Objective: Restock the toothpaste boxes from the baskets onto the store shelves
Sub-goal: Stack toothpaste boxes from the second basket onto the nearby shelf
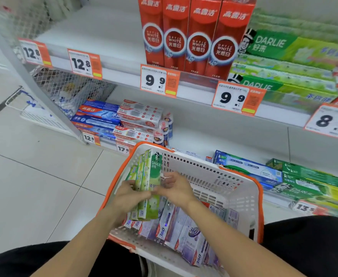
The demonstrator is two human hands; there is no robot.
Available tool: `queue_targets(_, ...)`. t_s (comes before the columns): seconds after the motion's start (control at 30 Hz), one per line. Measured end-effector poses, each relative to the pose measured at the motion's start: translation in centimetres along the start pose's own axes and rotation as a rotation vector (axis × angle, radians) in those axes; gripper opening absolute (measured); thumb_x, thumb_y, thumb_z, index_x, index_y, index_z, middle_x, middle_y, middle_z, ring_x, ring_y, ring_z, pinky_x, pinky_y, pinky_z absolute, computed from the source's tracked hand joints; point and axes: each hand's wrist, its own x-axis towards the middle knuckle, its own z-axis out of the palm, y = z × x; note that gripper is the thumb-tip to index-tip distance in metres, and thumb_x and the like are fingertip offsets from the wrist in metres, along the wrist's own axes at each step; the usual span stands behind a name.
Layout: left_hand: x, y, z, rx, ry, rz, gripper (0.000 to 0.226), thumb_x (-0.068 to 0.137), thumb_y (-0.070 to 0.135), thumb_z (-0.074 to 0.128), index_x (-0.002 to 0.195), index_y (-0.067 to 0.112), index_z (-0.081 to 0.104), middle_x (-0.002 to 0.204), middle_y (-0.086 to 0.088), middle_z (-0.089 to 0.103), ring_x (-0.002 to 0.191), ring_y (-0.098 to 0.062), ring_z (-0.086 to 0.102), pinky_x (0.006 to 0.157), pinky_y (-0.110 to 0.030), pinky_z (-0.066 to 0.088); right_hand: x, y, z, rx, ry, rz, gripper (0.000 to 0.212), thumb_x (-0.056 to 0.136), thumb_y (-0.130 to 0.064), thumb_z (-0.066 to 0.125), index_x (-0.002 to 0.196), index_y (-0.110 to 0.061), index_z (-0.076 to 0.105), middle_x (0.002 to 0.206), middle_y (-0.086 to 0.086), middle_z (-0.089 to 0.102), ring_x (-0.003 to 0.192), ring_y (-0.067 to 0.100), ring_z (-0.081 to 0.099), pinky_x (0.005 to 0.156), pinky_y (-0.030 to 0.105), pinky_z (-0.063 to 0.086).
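Over a white, orange-rimmed plastic basket point(214, 176), left hand point(128, 196) and right hand point(176, 188) clasp a sheaf of green cardboard toothpaste boxes point(148, 184) mid-length; light, stiff, probably slippery and crushable.

The single head-worn camera looked forward and down, close above the basket point(234, 188), shelves point(194, 92) just beyond.

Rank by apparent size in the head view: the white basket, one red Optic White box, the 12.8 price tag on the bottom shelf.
1. white basket, though nearest the camera
2. red Optic White box
3. 12.8 price tag
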Motion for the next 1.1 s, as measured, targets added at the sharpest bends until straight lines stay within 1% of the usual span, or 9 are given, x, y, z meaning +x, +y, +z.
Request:
queue_targets(0.1, -1.9, 3.0, 0.1, -0.134, -0.21, 0.122, 0.068, 0.057, 0.024, 0.089, 0.119, 0.008, 0.066, 0.103, -0.009, 0.077, 0.096, -0.025, 0.074, 0.075, -0.032, 0.056, -1.5, -3.0, -2.8, 0.267, -0.108, -0.002, 0.052, 0.078, -0.025, 0.086, 0.122, -0.017, 0.06, 0.116, 0.003, 0.07, 0.1, 0.019, 0.072, 0.083, 0.039, 0.061)
queue_targets(0.2, -4.0, 6.1, 0.5, -0.21, -0.33, 0.221, 0.05, 0.07, 0.016, 0.088, 0.116, 0.01, 0.069, 0.108, -0.011, 0.076, 0.101, -0.028, 0.073, 0.075, -0.028, 0.057, -3.7, -5.2, -5.2, 0.374, -0.197, -0.067, 0.056, 0.078, -0.031, 0.081, 0.128, -0.017, 0.062, 0.117, 0.005, 0.074, 0.106, 0.027, 0.072, 0.093, 0.05, 0.058)
queue_targets(0.3, -5.5, 8.3, 1.3, -0.24, -0.32, 0.281, 0.068, 0.063, 0.035, 0.095, 0.12, 0.013, 0.066, 0.112, -0.011, 0.075, 0.104, -0.027, 0.072, 0.088, -0.039, 0.058, -5.8, -6.4, -7.4, 0.387, -0.136, -0.141, 0.053, 0.081, -0.028, 0.078, 0.129, -0.013, 0.062, 0.12, 0.008, 0.073, 0.11, 0.031, 0.07, 0.096, 0.055, 0.055)
queue_targets(0.47, -8.3, 10.8, 3.2, -0.328, -0.333, 0.278, 0.046, 0.077, 0.031, 0.078, 0.117, 0.012, 0.065, 0.104, -0.008, 0.078, 0.094, -0.026, 0.075, 0.071, -0.032, 0.059, -9.6, -7.8, -11.1, 0.352, -0.066, -0.183, 0.039, 0.087, -0.022, 0.076, 0.124, -0.013, 0.067, 0.116, 0.007, 0.074, 0.107, 0.03, 0.071, 0.084, 0.038, 0.059)
queue_targets(0.63, -10.4, 14.1, 5.0, -0.373, -0.414, 0.315, 0.046, 0.078, 0.033, 0.079, 0.119, 0.015, 0.07, 0.113, -0.005, 0.076, 0.105, -0.025, 0.073, 0.099, -0.047, 0.053, -12.5, -9.7, -14.7, 0.359, 0.056, -0.197, 0.01, 0.09, -0.009, 0.07, 0.099, -0.009, 0.075, 0.089, 0.008, 0.076, 0.074, 0.02, 0.072, 0.072, 0.033, 0.058)
queue_targets(0.73, -11.9, 16.0, 5.7, -0.349, -0.503, 0.409, 0.055, 0.075, 0.023, 0.086, 0.125, 0.012, 0.065, 0.115, -0.008, 0.075, 0.108, -0.026, 0.071, 0.087, -0.039, 0.059, -13.6, -11.2, -15.9, 0.314, 0.016, -0.211, 0.018, 0.095, -0.009, 0.062, 0.111, -0.014, 0.07, 0.1, 0.002, 0.078, 0.087, 0.019, 0.074, 0.082, 0.037, 0.058)
queue_targets(0.9, -13.6, 18.1, 7.1, -0.296, -0.474, 0.496, 0.057, 0.067, 0.01, 0.089, 0.121, 0.009, 0.068, 0.11, -0.01, 0.076, 0.099, -0.026, 0.075, 0.077, -0.028, 0.059, -14.7, -11.4, -17.7, 0.409, -0.121, -0.176, 0.043, 0.103, -0.041, 0.052, 0.136, -0.014, 0.058, 0.127, 0.009, 0.069, 0.117, 0.029, 0.067, 0.102, 0.044, 0.052)
queue_targets(1.0, -13.5, 19.3, 7.0, -0.321, -0.435, 0.459, 0.057, 0.062, 0.015, 0.094, 0.113, 0.014, 0.071, 0.107, -0.006, 0.078, 0.098, -0.022, 0.075, 0.085, -0.032, 0.054, -15.9, -11.2, -19.8, 0.44, -0.196, -0.169, 0.028, 0.098, -0.027, 0.059, 0.123, -0.023, 0.071, 0.125, 0.017, 0.069, 0.104, 0.03, 0.065, 0.093, 0.04, 0.051)
queue_targets(1.1, -13.7, 20.7, 7.1, -0.335, -0.461, 0.47, 0.071, 0.053, 0.037, 0.098, 0.117, 0.018, 0.072, 0.11, -0.004, 0.077, 0.103, -0.022, 0.073, 0.094, -0.037, 0.053, -16.1, -11.3, -20.9, 0.361, -0.154, -0.167, 0.027, 0.084, -0.037, 0.079, 0.107, -0.024, 0.077, 0.12, 0.017, 0.07, 0.096, 0.024, 0.062, 0.083, 0.037, 0.051)
